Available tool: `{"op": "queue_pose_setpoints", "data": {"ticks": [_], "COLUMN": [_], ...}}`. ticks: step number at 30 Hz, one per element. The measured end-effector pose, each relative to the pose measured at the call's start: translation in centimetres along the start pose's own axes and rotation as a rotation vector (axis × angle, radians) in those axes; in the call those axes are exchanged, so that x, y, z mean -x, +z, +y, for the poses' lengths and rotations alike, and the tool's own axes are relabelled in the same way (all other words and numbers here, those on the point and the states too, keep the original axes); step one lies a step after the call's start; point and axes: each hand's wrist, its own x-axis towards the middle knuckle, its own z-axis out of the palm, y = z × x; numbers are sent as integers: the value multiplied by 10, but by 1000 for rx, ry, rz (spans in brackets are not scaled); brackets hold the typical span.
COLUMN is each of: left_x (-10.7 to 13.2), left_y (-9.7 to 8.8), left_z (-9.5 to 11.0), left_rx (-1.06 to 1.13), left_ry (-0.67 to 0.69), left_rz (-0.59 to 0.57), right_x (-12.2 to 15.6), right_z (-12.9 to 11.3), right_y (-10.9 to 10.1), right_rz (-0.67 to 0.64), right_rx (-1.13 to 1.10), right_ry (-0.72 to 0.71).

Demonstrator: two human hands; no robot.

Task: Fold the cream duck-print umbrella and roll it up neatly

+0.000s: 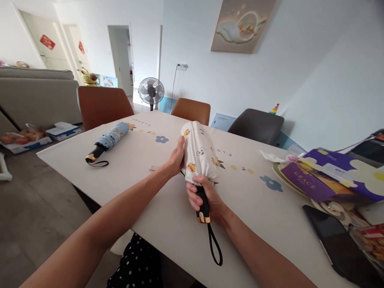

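Note:
A folded white umbrella (199,154) with cartoon prints, a black handle and a gold end is held above the table in front of me. My right hand (207,196) is closed around the top of the handle and the lower edge of the cloth. Against the left side of the cloth, my left hand (177,157) holds the umbrella, its fingers mostly hidden behind it. A black wrist loop (215,250) hangs from the handle. To the left, a folded light blue umbrella (111,138) lies on the table.
The table (168,200) has a white flower-printed cover. At its right are a purple box (312,180), a black phone (336,240) and food packs. Behind stand brown chairs (103,106), a dark chair (256,125) and a fan (151,92). Boxes (27,144) lie on the left floor.

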Motion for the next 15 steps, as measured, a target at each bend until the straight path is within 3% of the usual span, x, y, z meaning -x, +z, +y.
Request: {"op": "queue_pose_setpoints", "data": {"ticks": [3,6,10,15], "left_x": [2,7,6,-8], "left_y": [5,8,3,-1], "left_z": [-11,-16,-18,-28], "left_rx": [74,21,-90,-255], "left_ry": [-151,-194,-193,-87], "left_rz": [22,99,108,276], "right_x": [2,3,2,7], "right_z": [-5,-7,-6,-16], "right_y": [-5,-9,-6,1], "right_rz": [36,26,23,-8], "right_rx": [-10,-18,18,-43], "right_ry": [-43,-88,-102,-103]}}
